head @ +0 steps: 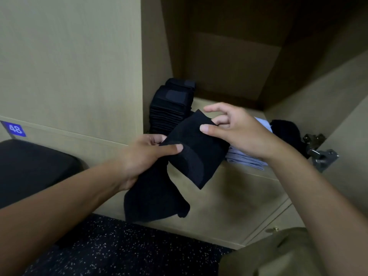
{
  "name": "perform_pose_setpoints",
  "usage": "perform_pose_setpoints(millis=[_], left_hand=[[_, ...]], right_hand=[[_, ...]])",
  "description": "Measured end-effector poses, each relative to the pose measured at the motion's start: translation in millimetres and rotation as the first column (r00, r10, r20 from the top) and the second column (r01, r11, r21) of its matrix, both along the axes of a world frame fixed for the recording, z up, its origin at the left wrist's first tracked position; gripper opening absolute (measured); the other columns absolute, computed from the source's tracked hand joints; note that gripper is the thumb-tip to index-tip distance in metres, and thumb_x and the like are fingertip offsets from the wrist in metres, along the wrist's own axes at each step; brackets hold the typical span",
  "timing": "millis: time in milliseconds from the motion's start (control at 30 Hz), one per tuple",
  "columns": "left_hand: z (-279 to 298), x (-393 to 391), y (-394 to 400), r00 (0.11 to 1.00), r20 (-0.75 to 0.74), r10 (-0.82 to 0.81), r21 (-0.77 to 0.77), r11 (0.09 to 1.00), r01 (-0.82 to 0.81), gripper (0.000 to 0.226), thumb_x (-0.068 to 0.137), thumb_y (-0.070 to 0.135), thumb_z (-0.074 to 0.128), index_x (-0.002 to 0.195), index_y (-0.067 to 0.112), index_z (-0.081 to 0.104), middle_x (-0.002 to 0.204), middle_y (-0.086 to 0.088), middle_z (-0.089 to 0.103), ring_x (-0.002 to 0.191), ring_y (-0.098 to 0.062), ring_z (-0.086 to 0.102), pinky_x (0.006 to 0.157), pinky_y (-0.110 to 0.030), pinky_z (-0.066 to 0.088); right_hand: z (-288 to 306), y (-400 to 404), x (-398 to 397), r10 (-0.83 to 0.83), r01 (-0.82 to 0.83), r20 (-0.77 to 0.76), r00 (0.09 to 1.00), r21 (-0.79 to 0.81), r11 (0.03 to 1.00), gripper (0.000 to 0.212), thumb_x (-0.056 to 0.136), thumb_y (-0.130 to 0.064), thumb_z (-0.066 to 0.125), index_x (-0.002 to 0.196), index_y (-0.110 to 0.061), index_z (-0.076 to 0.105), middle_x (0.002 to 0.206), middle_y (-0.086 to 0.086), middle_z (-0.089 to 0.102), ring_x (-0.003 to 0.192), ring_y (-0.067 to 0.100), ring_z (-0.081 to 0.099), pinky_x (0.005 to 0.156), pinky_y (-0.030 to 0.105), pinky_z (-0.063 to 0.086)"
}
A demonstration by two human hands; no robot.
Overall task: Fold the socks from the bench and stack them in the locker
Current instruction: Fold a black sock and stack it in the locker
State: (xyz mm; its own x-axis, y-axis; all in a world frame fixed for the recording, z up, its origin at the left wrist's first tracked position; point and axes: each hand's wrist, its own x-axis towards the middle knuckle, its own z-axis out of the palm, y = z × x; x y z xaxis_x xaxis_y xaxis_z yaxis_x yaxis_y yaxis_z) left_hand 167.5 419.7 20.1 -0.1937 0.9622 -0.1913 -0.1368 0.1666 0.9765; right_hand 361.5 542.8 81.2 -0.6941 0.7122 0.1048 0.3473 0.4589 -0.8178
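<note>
Nearest the camera, both bare forearms are extended forward and upward from the lower corners of the view, over a dark speckled floor point(111, 246). An olive garment point(274, 255) is seen at lower right.

The left hand point(143, 156) is curled around a black sock point(191, 150): the thumb is laid across the near face of the fabric and the fingers are wrapped behind it. The lower part of the sock is seen hanging below this hand, while the upper part is folded over into a flat panel angled up to the right.

The right hand point(239, 130) is held at the panel's upper right edge. Its thumb tip is pressed on the top face and a finger is tucked under the edge, so the fabric is pinched; the index finger is spread loosely above, touching nothing.

The sock is held in the air in front of the open locker point(229, 66), just above its front lip.

Further in, a tall stack of folded black socks point(169, 108) stands at the locker's left wall. Folded pale fabric point(249, 158) and another dark item point(286, 130) lie to the right. A metal hinge point(320, 154) is fixed at the right edge.

At far left, a dark padded bench point(33, 168) and a blue number plate point(15, 128) marked 48 are noted.
</note>
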Motion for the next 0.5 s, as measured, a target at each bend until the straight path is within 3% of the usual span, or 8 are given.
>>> perform_pose_setpoints(millis=[67,133,233,333,400,500], left_hand=[[3,10,10,0.999,-0.004,0.044,0.006,0.999,-0.044,0.026,0.09,0.018,0.075,0.112,0.004,0.073,0.106,-0.014,0.078,0.097,-0.028,0.075,0.085,-0.037,0.059],[7,19,17,0.992,0.011,0.124,-0.003,0.992,-0.124,0.031,0.088,0.023,0.078,0.114,0.007,0.07,0.104,-0.012,0.078,0.095,-0.027,0.076,0.084,-0.039,0.059],[10,35,26,0.961,0.01,0.275,0.0,0.961,-0.275,0.039,0.087,0.029,0.081,0.116,0.009,0.063,0.102,-0.01,0.077,0.09,-0.023,0.074,0.075,-0.035,0.057],[9,49,30,0.925,-0.005,0.38,0.025,0.925,-0.38,0.039,0.09,0.028,0.077,0.113,0.018,0.047,0.105,-0.006,0.066,0.098,-0.023,0.066,0.09,-0.044,0.055],[7,55,31,0.922,-0.017,0.387,0.082,0.919,-0.385,0.031,0.096,0.021,0.071,0.107,0.021,0.042,0.091,-0.001,0.061,0.087,-0.02,0.06,0.087,-0.043,0.052],[2,57,31,0.946,-0.089,0.311,0.144,0.944,-0.296,0.014,0.098,0.013,0.066,0.106,0.018,0.055,0.078,0.002,0.061,0.076,-0.013,0.058,0.077,-0.03,0.045]], right_hand=[[6,5,10,0.014,-0.014,0.019,1.0,-0.008,1.0,0.042,0.093,-0.015,0.074,0.125,-0.028,0.051,0.106,0.009,0.074,0.098,0.021,0.075,0.092,0.046,0.06],[9,13,18,0.004,-0.006,0.028,1.0,0.094,0.996,0.036,0.094,-0.011,0.072,0.114,-0.027,0.047,0.108,0.014,0.071,0.1,0.023,0.073,0.092,0.046,0.06],[8,27,18,-0.039,0.031,0.03,0.999,0.255,0.967,0.02,0.095,-0.012,0.068,0.101,-0.021,0.051,0.106,0.013,0.066,0.098,0.016,0.066,0.089,0.033,0.051],[6,40,12,-0.096,0.074,0.045,0.994,0.353,0.933,0.013,0.096,-0.011,0.066,0.092,-0.022,0.06,0.098,-0.001,0.067,0.097,0.017,0.063,0.093,0.038,0.05],[7,47,7,-0.12,0.099,0.031,0.992,0.38,0.92,0.015,0.096,-0.008,0.064,0.088,-0.021,0.064,0.095,-0.007,0.068,0.098,0.016,0.063,0.098,0.037,0.049],[11,55,1,-0.156,0.133,0.025,0.987,0.406,0.904,0.02,0.098,-0.007,0.062,0.089,-0.023,0.07,0.1,-0.01,0.07,0.1,0.016,0.064,0.098,0.037,0.05]])
